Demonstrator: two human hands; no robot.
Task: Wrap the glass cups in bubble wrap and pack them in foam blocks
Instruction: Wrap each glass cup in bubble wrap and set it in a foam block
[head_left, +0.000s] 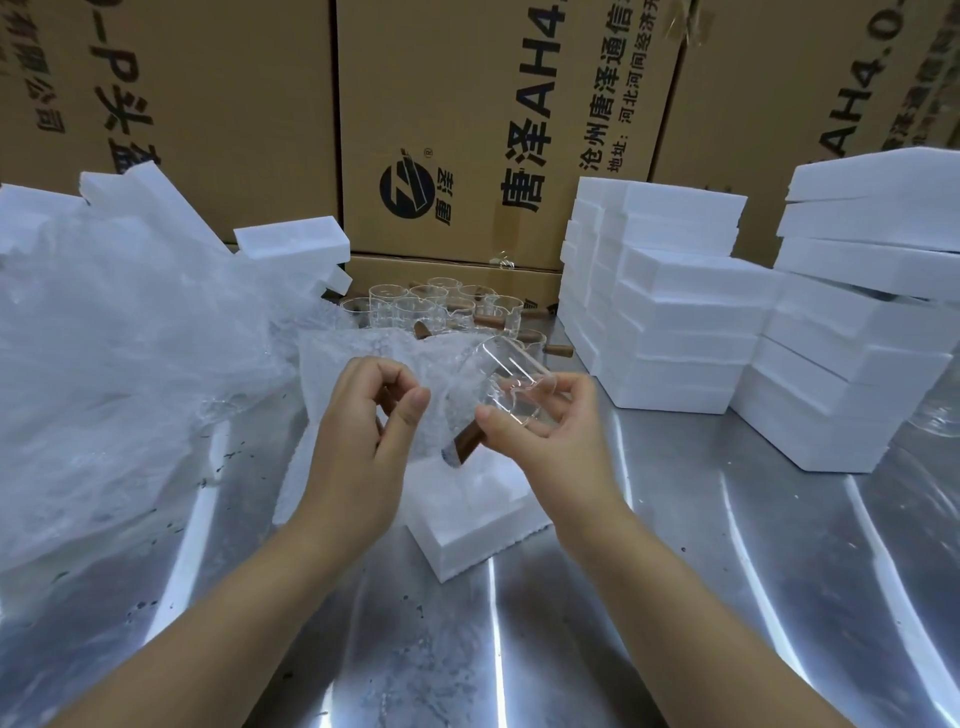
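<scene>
Cup (511, 382) is tilted in the air above the counter (675, 597), with its wooden handle (464, 441) pointing down toward you. Your right hand (543, 447) grips it, fingers and thumb curled round the glass. Your left hand (363, 431) is just beside it, apart from the right, with fingers curled at a wrap sheet (358, 348); whether it pinches the sheet cannot be told. A foam block (467, 540) lies on the counter under both hands. More cups (431, 306) stand behind, loose wrap (119, 353) is heaped at the left, foam stacks (675, 312) rise at the right, and boxes (467, 104) stand at the back.
</scene>
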